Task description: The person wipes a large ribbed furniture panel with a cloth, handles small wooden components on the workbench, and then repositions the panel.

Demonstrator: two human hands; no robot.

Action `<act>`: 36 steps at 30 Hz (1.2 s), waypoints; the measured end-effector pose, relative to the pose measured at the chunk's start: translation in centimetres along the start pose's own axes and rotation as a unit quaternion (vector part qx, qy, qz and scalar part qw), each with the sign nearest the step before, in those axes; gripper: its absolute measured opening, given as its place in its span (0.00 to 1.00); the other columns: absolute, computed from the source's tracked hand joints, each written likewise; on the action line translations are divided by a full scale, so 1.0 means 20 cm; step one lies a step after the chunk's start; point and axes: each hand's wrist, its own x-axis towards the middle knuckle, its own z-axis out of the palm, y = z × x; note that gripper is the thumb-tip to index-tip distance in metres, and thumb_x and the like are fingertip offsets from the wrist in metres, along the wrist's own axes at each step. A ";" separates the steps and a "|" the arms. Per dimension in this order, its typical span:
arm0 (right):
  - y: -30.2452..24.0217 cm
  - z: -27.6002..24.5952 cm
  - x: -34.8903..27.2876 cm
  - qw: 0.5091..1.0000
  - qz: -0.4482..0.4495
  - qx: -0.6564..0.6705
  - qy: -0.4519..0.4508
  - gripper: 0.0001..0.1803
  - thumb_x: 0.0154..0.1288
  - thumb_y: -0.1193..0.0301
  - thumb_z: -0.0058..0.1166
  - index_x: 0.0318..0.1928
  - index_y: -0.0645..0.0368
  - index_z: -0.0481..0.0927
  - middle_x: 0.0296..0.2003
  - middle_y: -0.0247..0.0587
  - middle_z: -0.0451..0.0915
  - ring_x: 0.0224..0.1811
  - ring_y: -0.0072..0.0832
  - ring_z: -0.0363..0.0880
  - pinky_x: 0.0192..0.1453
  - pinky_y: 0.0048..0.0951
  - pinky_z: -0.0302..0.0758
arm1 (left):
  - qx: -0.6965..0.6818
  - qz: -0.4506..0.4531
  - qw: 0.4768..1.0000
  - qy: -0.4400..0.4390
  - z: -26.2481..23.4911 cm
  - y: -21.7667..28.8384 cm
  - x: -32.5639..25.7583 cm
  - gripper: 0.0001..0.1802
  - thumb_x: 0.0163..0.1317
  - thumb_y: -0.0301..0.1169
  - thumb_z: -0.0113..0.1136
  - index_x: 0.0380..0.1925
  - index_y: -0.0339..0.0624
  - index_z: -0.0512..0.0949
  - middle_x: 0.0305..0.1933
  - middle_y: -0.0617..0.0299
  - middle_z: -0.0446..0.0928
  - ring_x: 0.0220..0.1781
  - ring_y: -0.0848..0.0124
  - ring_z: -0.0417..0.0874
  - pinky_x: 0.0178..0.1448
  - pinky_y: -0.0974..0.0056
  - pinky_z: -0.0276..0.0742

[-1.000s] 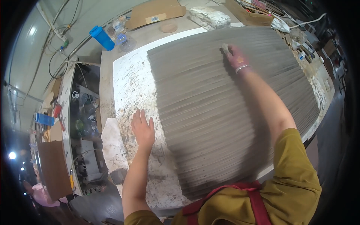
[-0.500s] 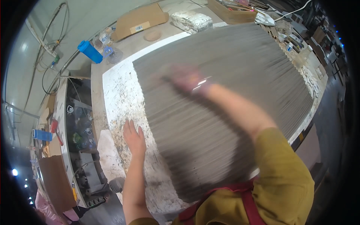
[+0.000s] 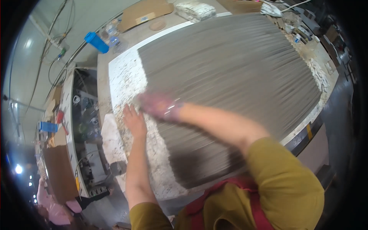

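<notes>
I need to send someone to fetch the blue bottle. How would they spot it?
Start at the big slab, mostly covered in grey ridged paste. Go past its bare speckled far-left corner onto the bench. The blue bottle lies tilted there beside clear plastic bottles, the only bright blue thing there.

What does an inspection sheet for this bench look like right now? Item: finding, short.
Surface: large speckled slab, mostly under ridged grey coating.
Job's things: nothing seen besides slab and coating.
Clutter: blue container, cardboard, small items at far right corner.
Grippers: left hand flat on bare slab; right hand blurred at coating's edge, grip unclear.
Cables: loose run at upper left.
Surroundings: machine rack left of bench.
</notes>
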 end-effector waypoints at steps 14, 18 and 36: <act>-0.11 0.03 0.04 0.976 0.144 -0.060 -0.152 0.14 0.61 0.69 0.47 0.46 0.57 0.79 0.46 0.57 0.78 0.49 0.48 0.79 0.53 0.44 0.74 | -0.208 0.015 0.975 -0.076 -0.46 0.28 -0.69 0.28 0.60 0.25 0.52 0.62 0.31 0.62 0.68 0.38 0.57 0.69 0.43 0.58 0.71 0.48 0.54; 0.04 0.01 0.06 0.995 -0.048 -0.033 0.079 0.14 0.63 0.60 0.50 0.41 0.58 0.78 0.40 0.55 0.81 0.40 0.45 0.82 0.44 0.44 0.77 | -0.191 0.021 0.978 -0.076 -0.44 0.27 -0.70 0.27 0.61 0.26 0.52 0.61 0.30 0.62 0.67 0.38 0.58 0.68 0.43 0.58 0.71 0.49 0.52; 0.36 -0.10 0.17 0.980 0.127 -0.152 0.032 0.08 0.57 0.70 0.50 0.37 0.59 0.76 0.32 0.52 0.80 0.38 0.53 0.79 0.45 0.51 0.73 | -0.180 -0.007 0.977 -0.113 -0.42 0.31 -0.66 0.30 0.59 0.31 0.56 0.61 0.33 0.64 0.67 0.43 0.61 0.70 0.48 0.58 0.72 0.49 0.51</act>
